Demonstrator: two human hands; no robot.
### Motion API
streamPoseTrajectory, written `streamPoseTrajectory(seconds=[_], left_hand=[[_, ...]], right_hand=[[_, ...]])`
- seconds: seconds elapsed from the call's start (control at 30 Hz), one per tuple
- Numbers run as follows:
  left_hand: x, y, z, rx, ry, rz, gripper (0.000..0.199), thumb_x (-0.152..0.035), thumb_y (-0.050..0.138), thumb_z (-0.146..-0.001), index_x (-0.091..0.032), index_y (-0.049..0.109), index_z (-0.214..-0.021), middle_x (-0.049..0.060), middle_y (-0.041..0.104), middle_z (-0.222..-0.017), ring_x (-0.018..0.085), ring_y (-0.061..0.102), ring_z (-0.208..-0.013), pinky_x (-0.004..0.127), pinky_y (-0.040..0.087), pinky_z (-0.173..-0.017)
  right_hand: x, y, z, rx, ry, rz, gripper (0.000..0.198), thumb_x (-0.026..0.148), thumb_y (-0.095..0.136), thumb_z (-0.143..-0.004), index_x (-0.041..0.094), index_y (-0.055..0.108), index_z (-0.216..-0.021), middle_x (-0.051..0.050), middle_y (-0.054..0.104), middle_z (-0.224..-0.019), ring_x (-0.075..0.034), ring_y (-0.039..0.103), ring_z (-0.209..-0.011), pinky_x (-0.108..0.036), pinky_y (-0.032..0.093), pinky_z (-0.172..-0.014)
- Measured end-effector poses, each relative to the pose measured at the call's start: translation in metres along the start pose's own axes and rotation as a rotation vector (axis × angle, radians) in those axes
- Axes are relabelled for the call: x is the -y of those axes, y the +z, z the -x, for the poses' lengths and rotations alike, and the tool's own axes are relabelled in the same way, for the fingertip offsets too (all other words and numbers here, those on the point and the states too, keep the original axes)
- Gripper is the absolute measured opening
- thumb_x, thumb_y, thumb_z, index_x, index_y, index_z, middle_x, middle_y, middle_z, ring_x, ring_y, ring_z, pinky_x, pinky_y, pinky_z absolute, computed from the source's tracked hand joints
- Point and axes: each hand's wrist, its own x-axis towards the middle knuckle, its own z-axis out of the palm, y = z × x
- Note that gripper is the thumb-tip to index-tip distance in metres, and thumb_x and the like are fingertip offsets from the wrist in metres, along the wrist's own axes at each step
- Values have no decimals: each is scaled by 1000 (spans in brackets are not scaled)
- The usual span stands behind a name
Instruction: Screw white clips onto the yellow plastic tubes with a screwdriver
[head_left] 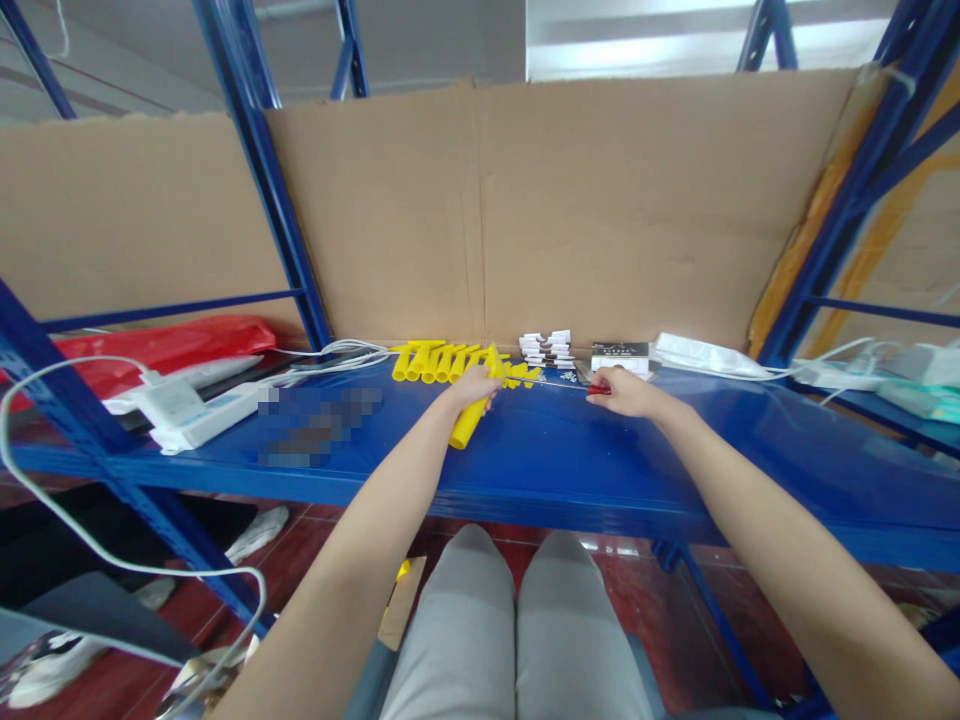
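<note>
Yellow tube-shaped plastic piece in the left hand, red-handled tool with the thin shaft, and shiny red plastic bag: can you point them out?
Yellow tube-shaped plastic piece (469, 424): head view, on its tube wall.
Red-handled tool (598, 390): head view, on its handle.
Shiny red plastic bag (176, 342): head view, on its middle.

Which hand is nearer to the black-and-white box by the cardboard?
Right. The right hand, gripping the red-handled tool, is just in front of the black-and-white box; the left hand, holding a yellow piece, is farther off, to its left.
</note>
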Motion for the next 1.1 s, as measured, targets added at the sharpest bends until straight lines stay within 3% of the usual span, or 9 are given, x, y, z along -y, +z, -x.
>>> streamPoseTrajectory(seconds=[0.27,0.57,0.97,1.1], left_hand=[[1,0,-1,-10,10,-1,23,-8,48,-78,-18,43,-58,-4,44,-38,9,43,-32,21,39,-38],[1,0,-2,1,10,20,22,-9,48,-77,-18,43,-59,-5,43,-37,9,43,-32,21,40,-40],[-9,14,-6,114,41,183,24,-9,51,-77,-18,42,-56,-6,42,-40,7,40,-31,20,35,-37],[-22,22,-14,176,-24,288,21,-10,52,-77,-17,45,-58,-6,43,-43,6,38,-32,19,33,-36]], right_hand=[[-13,0,-1,38,21,-22,8,25,59,-77,18,60,-81,-6,66,-77,-18,59,-70,-26,43,-63],[-12,5,1,239,19,-135,8,22,60,-76,17,65,-80,-6,69,-80,-19,62,-72,-26,45,-61],[18,22,-26,89,-112,-106,17,26,59,-84,15,60,-97,-9,69,-90,-17,64,-76,-27,48,-70],[27,29,-42,1,-124,-94,16,25,55,-87,16,58,-100,-11,69,-95,-19,64,-79,-28,47,-70]])
